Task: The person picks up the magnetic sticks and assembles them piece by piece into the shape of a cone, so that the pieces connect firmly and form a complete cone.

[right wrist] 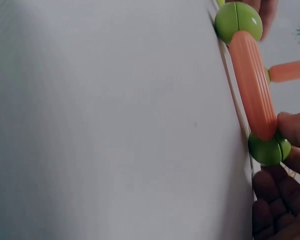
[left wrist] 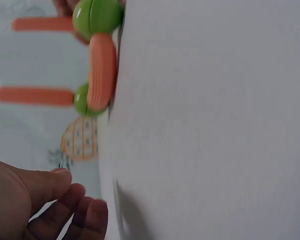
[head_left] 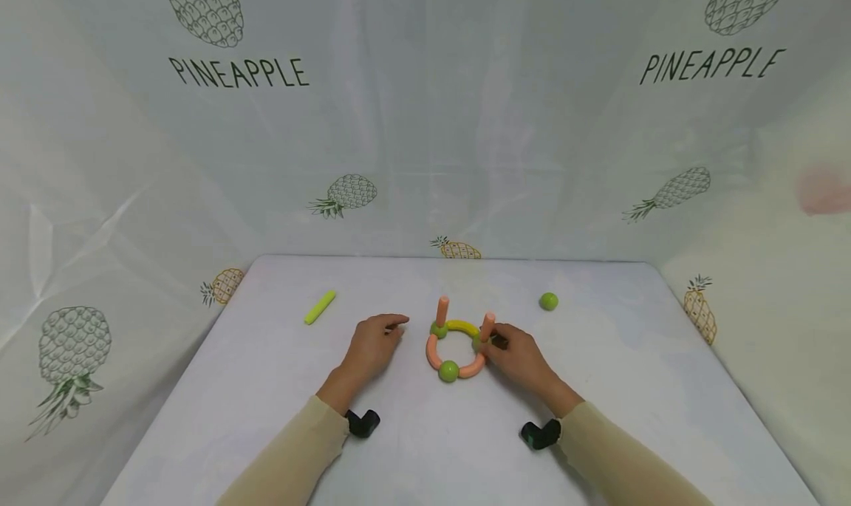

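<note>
On the white table lies a ring of curved orange pieces [head_left: 433, 351] and a curved yellow piece [head_left: 462, 326], joined by green balls. One green ball [head_left: 448, 371] sits at the front. An orange rod [head_left: 442, 312] stands up from the left ball [head_left: 439, 331], and a second orange rod [head_left: 487, 327] rises at the right. My right hand [head_left: 518, 354] pinches the green ball [right wrist: 268, 150] at the ring's right side; its fingers partly hide that ball in the head view. Left of the ring, my left hand [head_left: 374, 343] holds nothing, fingers loosely bent.
A yellow-green rod [head_left: 320, 307] lies at the back left of the table [head_left: 439, 447]. One loose green ball [head_left: 548, 301] is at the back right. A pineapple-printed sheet [head_left: 465, 122] hangs behind and around the table.
</note>
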`<state>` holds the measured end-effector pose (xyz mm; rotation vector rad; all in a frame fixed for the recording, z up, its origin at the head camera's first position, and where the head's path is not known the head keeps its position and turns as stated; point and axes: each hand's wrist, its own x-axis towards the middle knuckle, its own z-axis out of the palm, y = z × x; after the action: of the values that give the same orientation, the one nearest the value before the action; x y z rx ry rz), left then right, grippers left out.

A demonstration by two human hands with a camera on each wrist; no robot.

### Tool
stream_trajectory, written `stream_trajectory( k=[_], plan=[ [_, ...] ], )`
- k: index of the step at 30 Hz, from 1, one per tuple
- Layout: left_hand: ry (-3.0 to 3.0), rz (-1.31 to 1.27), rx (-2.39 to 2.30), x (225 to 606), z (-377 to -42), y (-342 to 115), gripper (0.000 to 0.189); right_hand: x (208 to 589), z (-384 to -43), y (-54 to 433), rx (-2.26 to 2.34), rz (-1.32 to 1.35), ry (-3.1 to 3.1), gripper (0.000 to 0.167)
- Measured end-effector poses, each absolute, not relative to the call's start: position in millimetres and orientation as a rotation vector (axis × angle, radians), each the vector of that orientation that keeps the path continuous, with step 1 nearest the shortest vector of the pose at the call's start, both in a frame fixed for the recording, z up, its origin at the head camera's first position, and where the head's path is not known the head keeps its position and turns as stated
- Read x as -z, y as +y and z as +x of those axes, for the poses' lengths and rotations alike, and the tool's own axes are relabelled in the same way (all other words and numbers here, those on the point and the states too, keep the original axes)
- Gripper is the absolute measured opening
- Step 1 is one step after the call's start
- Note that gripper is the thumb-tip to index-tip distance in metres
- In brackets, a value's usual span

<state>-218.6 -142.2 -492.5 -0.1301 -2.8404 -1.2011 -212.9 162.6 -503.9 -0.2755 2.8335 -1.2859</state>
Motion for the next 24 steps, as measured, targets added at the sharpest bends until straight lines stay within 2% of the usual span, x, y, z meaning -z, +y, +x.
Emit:
stream_trajectory(
  k=[6,11,24],
  plan=[
    [-2.77,-0.042,1.164,484,-227,-194,0.028,504,-212,167,1.306,-0.293,2.794,0.029],
    [-2.761,0.006,1.172,475,-233,-232,0.035,504,-211,167,1.315,-0.295,2.792,0.027],
    [-2.812,0.152,1.155,484,-251,-289,0.043,507,-213,169,1.328,-0.298,2.786,0.029]
  ],
)
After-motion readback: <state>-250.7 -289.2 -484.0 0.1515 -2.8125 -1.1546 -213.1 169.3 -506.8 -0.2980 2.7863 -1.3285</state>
